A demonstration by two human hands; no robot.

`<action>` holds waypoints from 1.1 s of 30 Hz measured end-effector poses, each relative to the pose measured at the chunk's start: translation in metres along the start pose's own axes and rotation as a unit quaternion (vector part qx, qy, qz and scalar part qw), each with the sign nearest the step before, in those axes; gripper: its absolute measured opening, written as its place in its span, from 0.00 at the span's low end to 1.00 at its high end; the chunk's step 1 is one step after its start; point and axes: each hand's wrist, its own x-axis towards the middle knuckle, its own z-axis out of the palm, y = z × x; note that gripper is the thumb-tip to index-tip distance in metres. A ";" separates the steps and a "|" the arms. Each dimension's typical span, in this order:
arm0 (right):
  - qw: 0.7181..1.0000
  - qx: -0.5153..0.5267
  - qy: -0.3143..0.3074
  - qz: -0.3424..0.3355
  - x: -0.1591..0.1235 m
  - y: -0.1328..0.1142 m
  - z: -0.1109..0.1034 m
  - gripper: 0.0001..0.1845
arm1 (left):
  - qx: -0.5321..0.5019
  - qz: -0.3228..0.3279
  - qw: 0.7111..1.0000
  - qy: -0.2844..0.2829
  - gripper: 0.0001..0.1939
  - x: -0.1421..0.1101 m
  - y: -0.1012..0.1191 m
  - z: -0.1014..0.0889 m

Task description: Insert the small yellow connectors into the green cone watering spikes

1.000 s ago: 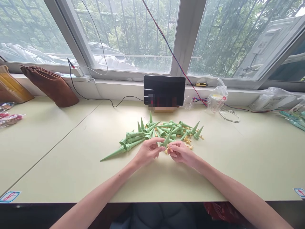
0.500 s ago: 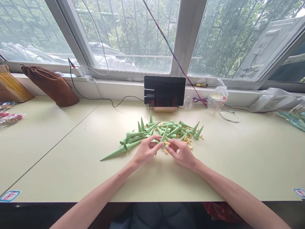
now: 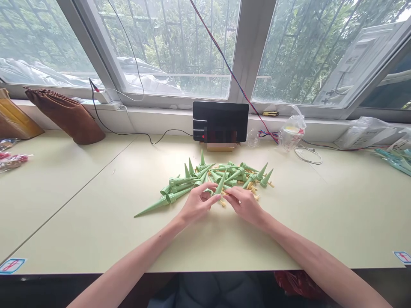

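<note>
My left hand (image 3: 196, 203) is closed on a green plastic plant-watering spike (image 3: 221, 184), its pointed end upward and its wide end between thumb and fingers. From the right, my right hand (image 3: 244, 203) pinches a small yellow plastic valve (image 3: 225, 193) against the spike's lower part; the fingers cover most of it. Just behind both hands lies a pile of similar green spikes (image 3: 183, 180), some standing on their wide ends. Loose yellow valves (image 3: 252, 188) are scattered at the pile's right side. Another yellow piece (image 3: 222, 203) lies on the table between my hands.
A black tablet (image 3: 221, 122) leans on a small cardboard stand behind the pile. Cables, a bagged cup (image 3: 291, 132) and a coiled white cable (image 3: 308, 155) lie at the back right. A brown drawstring bag (image 3: 72, 117) stands at the back left of the pale table (image 3: 96, 231).
My right hand's fingers have come closer to the spike, and the yellow valve now shows less between them. My left hand keeps hold of the spike. The camera view has shifted slightly.
</note>
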 end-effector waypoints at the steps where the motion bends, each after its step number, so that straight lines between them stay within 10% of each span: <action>1: 1.000 0.001 -0.001 0.000 0.000 0.000 0.000 0.14 | 0.001 0.001 1.000 -0.004 0.20 0.000 -0.001 0.000; 22: 0.987 0.137 -0.016 0.087 0.000 -0.009 0.001 0.16 | 0.017 0.066 0.998 -0.014 0.17 0.002 -0.007 -0.002; 33: 0.890 0.373 -0.097 0.245 0.005 -0.018 -0.009 0.18 | 0.011 0.093 0.995 -0.026 0.16 0.002 -0.012 -0.004</action>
